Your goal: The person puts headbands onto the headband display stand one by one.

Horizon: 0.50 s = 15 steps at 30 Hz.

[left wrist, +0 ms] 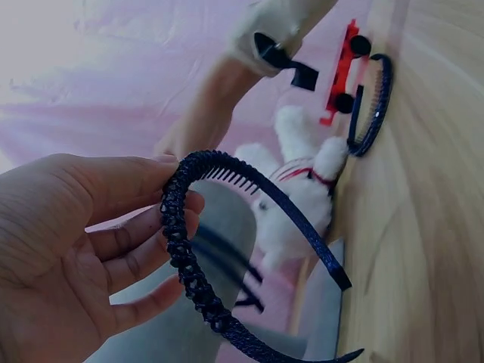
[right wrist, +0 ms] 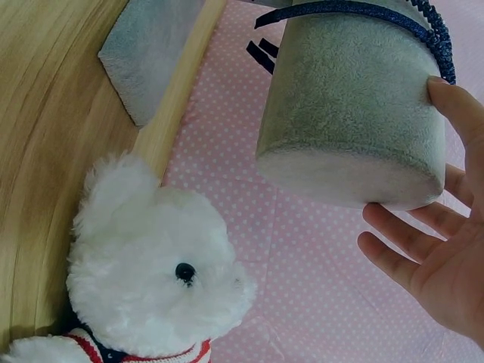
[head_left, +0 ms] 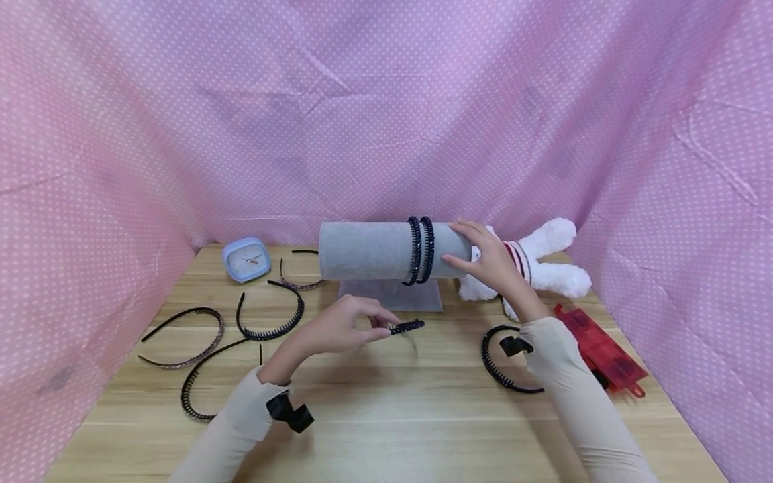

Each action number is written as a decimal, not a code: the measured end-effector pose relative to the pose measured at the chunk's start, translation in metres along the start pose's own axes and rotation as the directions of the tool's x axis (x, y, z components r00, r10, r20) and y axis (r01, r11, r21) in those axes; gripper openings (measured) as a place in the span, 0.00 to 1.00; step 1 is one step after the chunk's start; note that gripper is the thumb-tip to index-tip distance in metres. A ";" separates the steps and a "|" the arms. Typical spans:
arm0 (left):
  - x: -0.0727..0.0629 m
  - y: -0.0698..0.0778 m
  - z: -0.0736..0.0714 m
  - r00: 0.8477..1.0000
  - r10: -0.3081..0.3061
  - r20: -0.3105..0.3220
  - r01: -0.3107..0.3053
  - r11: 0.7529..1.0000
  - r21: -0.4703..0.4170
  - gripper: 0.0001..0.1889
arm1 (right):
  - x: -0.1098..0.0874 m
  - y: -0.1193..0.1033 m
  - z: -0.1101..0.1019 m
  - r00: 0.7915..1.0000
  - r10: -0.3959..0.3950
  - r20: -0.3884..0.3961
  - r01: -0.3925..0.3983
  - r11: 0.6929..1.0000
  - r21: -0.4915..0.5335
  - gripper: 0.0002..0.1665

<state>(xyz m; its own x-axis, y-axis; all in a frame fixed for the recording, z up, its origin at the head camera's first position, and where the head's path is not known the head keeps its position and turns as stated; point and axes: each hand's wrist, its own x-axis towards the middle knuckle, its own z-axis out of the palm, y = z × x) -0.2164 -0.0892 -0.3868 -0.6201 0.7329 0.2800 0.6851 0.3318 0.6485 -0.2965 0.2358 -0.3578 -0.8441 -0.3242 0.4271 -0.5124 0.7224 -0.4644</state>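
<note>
My left hand pinches a dark beaded headband between thumb and fingers, above the table in front of the stand. The headband's toothed inner side shows in the left wrist view. My right hand rests at the right end of a grey velvety cylinder stand, fingers spread. In the right wrist view its thumb touches the cylinder beside a headband. Two dark beaded headbands sit side by side around the cylinder, right of its middle.
Several headbands lie on the table at the left, near a blue clock. Another headband lies at the right beside a red plastic case. A white plush toy lies behind the right arm.
</note>
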 end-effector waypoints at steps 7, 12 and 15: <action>-0.026 -0.003 -0.023 0.986 -0.044 -0.159 0.050 0.998 0.031 0.09 | 0.001 -0.001 -0.001 1.000 -0.005 -0.002 0.005 1.000 0.002 0.39; -0.046 -0.006 -0.044 0.954 -0.147 -0.260 0.165 0.985 0.048 0.09 | 0.001 0.000 0.000 1.000 -0.013 -0.006 0.013 1.000 0.012 0.39; -0.057 -0.009 -0.057 0.923 -0.229 -0.309 0.263 0.962 0.072 0.09 | 0.000 0.001 0.000 1.000 -0.015 -0.008 0.015 1.000 0.011 0.39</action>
<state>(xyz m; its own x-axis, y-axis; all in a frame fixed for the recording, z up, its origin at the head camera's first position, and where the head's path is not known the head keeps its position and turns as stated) -0.2094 -0.1679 -0.3681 -0.8475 0.4168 0.3286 0.5235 0.5546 0.6468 -0.2970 0.2361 -0.3581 -0.8347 -0.3302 0.4407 -0.5272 0.7102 -0.4665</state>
